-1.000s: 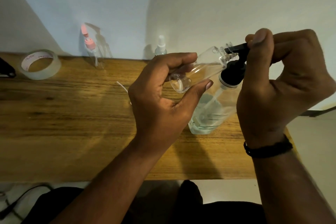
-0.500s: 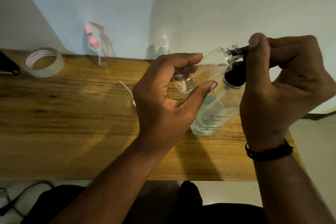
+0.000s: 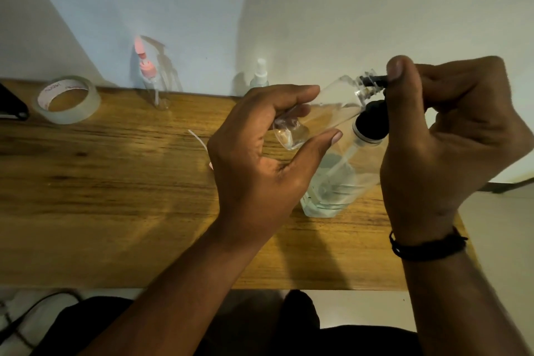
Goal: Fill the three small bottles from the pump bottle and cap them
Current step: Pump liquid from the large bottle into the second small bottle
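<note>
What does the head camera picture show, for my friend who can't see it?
A left hand holds a small clear plastic bottle tilted, its mouth at the black nozzle of a big clear pump bottle that the right hand presses. Behind, on the wooden table, stand two more small bottles and a tape roll.

The left hand (image 3: 254, 165) holds a small clear bottle (image 3: 320, 113) tipped on its side. Its open mouth meets the black spout at 1 o'clock. The right hand (image 3: 450, 136) presses the pump bottle (image 3: 341, 179) on the wooden table (image 3: 115, 196).
</note>
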Available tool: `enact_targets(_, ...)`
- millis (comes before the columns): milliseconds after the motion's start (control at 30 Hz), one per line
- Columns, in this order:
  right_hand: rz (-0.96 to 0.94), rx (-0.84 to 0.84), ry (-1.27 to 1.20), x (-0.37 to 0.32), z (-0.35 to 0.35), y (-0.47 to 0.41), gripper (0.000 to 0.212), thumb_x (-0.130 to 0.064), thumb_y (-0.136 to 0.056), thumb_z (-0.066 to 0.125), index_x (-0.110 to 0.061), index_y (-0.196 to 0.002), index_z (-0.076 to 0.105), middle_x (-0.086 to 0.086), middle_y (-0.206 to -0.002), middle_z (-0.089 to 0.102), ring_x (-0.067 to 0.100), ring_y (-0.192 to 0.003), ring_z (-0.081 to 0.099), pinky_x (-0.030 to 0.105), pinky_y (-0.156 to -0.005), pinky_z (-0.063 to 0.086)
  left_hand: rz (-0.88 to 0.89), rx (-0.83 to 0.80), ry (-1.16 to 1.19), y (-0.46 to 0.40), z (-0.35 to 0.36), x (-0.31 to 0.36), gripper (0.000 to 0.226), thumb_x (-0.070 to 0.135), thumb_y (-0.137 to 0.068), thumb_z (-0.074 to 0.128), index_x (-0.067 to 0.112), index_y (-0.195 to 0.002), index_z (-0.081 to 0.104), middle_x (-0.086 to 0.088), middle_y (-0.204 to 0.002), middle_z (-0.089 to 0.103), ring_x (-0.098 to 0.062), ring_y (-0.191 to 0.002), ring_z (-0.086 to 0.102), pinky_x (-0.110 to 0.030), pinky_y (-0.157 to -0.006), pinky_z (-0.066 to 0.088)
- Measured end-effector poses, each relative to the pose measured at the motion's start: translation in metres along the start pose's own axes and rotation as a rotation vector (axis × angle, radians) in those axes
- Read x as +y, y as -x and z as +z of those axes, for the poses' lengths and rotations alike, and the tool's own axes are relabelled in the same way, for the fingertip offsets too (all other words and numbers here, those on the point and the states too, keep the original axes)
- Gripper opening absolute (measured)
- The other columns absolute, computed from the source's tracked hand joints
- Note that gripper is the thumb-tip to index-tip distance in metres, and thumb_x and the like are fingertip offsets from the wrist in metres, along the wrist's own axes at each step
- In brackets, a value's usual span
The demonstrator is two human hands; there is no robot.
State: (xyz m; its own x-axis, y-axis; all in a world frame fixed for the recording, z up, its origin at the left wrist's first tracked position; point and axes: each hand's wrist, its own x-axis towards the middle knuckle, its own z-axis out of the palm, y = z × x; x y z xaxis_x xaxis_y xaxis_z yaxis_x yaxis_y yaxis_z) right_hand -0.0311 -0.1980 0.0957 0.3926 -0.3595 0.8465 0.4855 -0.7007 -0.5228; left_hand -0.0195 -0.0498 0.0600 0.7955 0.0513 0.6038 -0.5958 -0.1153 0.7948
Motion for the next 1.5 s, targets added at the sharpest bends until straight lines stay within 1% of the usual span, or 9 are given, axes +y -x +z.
enact_targets(133,-0.024,0.004,0.015,0.001,0.001,0.003,0.019,-0.006,-0.098,0.072,-0.011,-0.084,0.061,-0.001,-0.080,0.060,0.009,-0.075,0.057,0.019,-0.074,0.043,0.004,0.002,-0.018,0.001,-0.001,-0.002,0.043,0.009,-0.081,0.091,-0.002,-0.116,0.070,-0.010,-0.111,0.074,-0.016,-0.102,0.074,-0.040,-0.087,0.063)
enact_targets(367,-0.047,-0.011,0.013,0.003,-0.002,-0.003,0.017,-0.007,-0.099,0.071,-0.011,-0.085,0.061,-0.001,-0.081,0.061,0.011,-0.076,0.060,0.029,-0.072,0.047,0.008,0.006,-0.014,0.000,0.000,-0.002,0.043,0.010,-0.081,0.091,0.000,-0.117,0.070,-0.011,-0.111,0.074,-0.015,-0.102,0.074,-0.039,-0.087,0.063)
enact_targets(567,-0.037,0.038,-0.009,0.004,0.004,0.006,0.017,-0.003,-0.097,0.071,-0.010,-0.085,0.061,0.001,-0.082,0.059,0.003,-0.078,0.058,0.019,-0.074,0.044,0.013,0.002,-0.024,0.001,0.001,-0.003,0.041,0.009,-0.082,0.091,-0.003,-0.115,0.071,-0.011,-0.110,0.074,-0.019,-0.102,0.074,-0.041,-0.086,0.063)
enact_targets(667,-0.051,0.012,0.024,0.005,-0.001,0.003,0.021,-0.004,-0.098,0.071,-0.002,-0.078,0.066,0.001,-0.081,0.061,0.000,-0.079,0.057,0.016,-0.077,0.042,0.031,0.000,-0.028,0.001,0.000,-0.003,0.041,0.009,-0.082,0.091,-0.004,-0.116,0.071,-0.011,-0.110,0.074,-0.020,-0.103,0.074,-0.042,-0.086,0.063)
enact_targets(867,-0.051,0.002,0.012,0.004,-0.002,-0.002,0.018,-0.008,-0.099,0.071,-0.011,-0.085,0.061,-0.013,-0.083,0.058,-0.002,-0.079,0.057,0.023,-0.074,0.045,0.037,0.006,-0.021,0.000,-0.001,-0.002,0.040,0.009,-0.083,0.090,-0.004,-0.116,0.071,-0.012,-0.111,0.073,-0.017,-0.103,0.074,-0.041,-0.086,0.063)
enact_targets(1067,-0.040,0.035,0.016,0.007,0.001,0.008,0.017,-0.002,-0.098,0.071,0.001,-0.081,0.066,0.007,-0.081,0.062,-0.002,-0.081,0.058,0.016,-0.076,0.043,0.038,0.000,-0.034,0.001,0.000,-0.002,0.040,0.008,-0.082,0.091,-0.004,-0.115,0.072,-0.011,-0.110,0.073,-0.021,-0.102,0.073,-0.043,-0.086,0.062)
enact_targets(1167,-0.042,0.012,0.029,0.007,-0.002,0.003,0.020,-0.006,-0.099,0.070,0.000,-0.081,0.066,0.005,-0.082,0.062,-0.001,-0.081,0.059,0.017,-0.077,0.044,0.048,-0.002,-0.025,0.000,0.000,-0.002,0.040,0.007,-0.082,0.091,-0.004,-0.115,0.071,-0.011,-0.111,0.073,-0.021,-0.102,0.073,-0.043,-0.085,0.063)
enact_targets(1333,-0.034,-0.002,0.024,0.004,-0.002,0.000,0.016,-0.012,-0.102,0.069,-0.012,-0.088,0.061,-0.011,-0.088,0.061,0.009,-0.078,0.060,0.024,-0.077,0.046,0.051,-0.004,-0.021,0.000,0.000,-0.002,0.040,0.007,-0.083,0.090,-0.005,-0.117,0.071,-0.012,-0.112,0.073,-0.019,-0.103,0.073,-0.042,-0.086,0.063)
enact_targets(1500,-0.035,0.009,0.010,0.007,0.000,0.005,0.015,-0.005,-0.100,0.070,-0.005,-0.086,0.064,0.003,-0.084,0.063,0.006,-0.078,0.059,0.021,-0.075,0.045,0.046,-0.009,-0.030,0.000,0.000,-0.003,0.039,0.007,-0.083,0.090,-0.003,-0.116,0.071,-0.011,-0.110,0.074,-0.022,-0.101,0.074,-0.043,-0.084,0.063)
